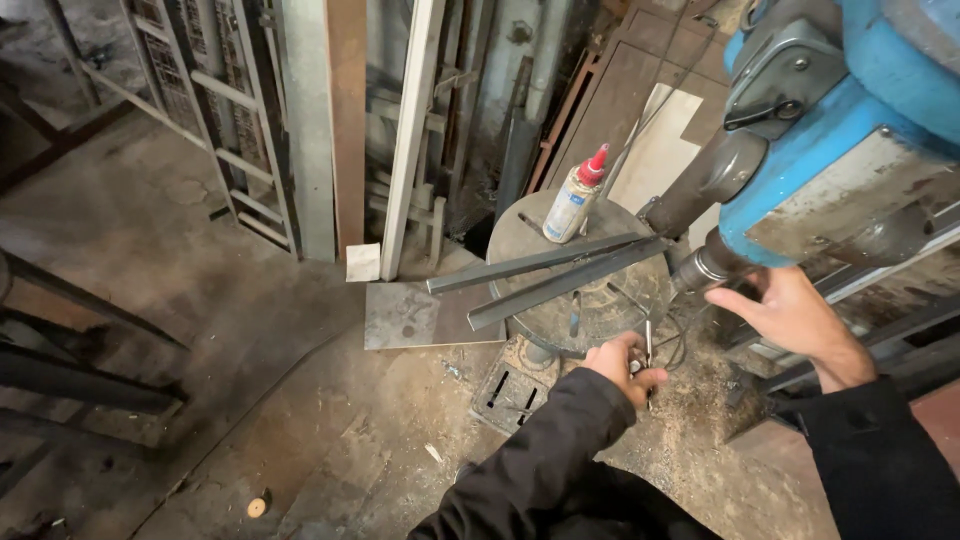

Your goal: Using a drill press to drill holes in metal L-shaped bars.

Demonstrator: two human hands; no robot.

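Drill-bit fitting is judged underway: a thin steel bit [648,345] is pinched in the left hand [622,368], the open right hand [790,315] raised near the grey chuck [700,268], where alignment is needed.

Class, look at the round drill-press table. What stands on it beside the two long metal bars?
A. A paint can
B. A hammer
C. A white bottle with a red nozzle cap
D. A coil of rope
C: a white bottle with a red nozzle cap stands on the round table, just behind the two metal bars.
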